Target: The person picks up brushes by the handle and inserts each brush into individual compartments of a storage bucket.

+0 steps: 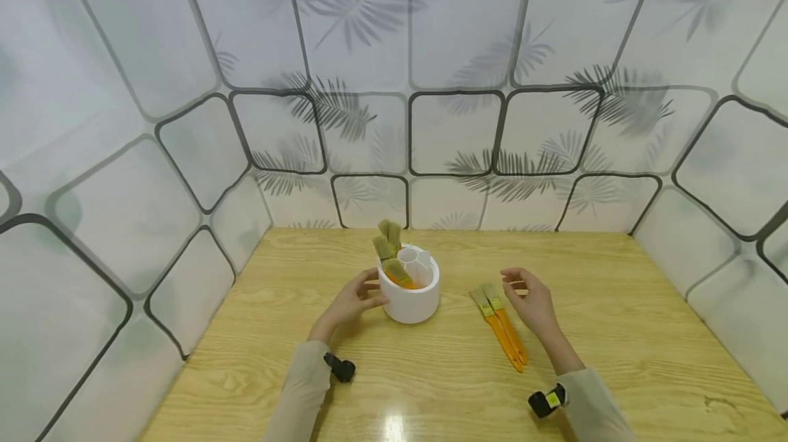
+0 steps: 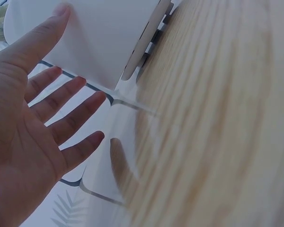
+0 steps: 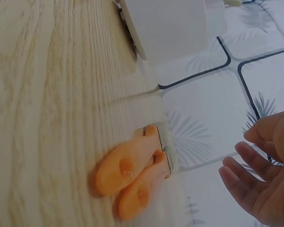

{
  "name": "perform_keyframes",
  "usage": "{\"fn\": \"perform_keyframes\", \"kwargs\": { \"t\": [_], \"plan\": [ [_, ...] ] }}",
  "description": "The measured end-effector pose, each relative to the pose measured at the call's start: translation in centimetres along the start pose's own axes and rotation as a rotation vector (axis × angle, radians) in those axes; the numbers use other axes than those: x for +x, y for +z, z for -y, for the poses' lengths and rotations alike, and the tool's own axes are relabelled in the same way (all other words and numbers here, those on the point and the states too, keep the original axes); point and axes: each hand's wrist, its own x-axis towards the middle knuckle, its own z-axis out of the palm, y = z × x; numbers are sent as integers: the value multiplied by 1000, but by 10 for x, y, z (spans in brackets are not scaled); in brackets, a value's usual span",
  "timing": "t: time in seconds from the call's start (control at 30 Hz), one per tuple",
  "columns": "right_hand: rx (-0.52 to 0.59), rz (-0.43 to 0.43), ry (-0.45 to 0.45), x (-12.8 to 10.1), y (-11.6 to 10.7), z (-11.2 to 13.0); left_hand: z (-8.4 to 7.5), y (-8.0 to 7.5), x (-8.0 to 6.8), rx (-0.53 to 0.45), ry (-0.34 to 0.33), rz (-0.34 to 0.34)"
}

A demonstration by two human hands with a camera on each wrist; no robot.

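A white round holder (image 1: pixel 411 306) with inner compartments stands on the table, several paintbrushes (image 1: pixel 399 274) in its left part, bristles up. My left hand (image 1: pixel 353 303) is at the holder's left side. In the left wrist view its thumb touches the white wall (image 2: pixel 97 42), while the other fingers spread out straight. Two paintbrushes with orange handles (image 1: pixel 506 338) lie side by side on the table, right of the holder, bristles pointing away from me. Just right of their bristles, my right hand (image 1: pixel 533 303) hovers with loosely bent fingers (image 3: pixel 246 172) and holds nothing.
The wooden table (image 1: pixel 345 408) reaches back to a patterned cloth wall (image 1: pixel 455 134), which also closes off both sides. Each wrist carries a small black camera, the left one (image 1: pixel 340 367) and the right one (image 1: pixel 545 401).
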Motion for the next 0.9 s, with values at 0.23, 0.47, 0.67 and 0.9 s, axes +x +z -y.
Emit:
{"fn": "perform_keyframes", "kwargs": {
  "t": [0.23,0.47,0.67,0.9],
  "plan": [
    [-2,13,9,-1,0,-3,0,-1,0,-13,-13,-10],
    [-14,47,24,-3,0,-7,0,-1,-1,-14,-2,-13],
    [-26,84,42,-5,0,-11,-19,-3,-7,-46,-15,13],
    [-39,113,58,-8,0,-12,-23,-3,-9,-55,4,25]
  ]
}}
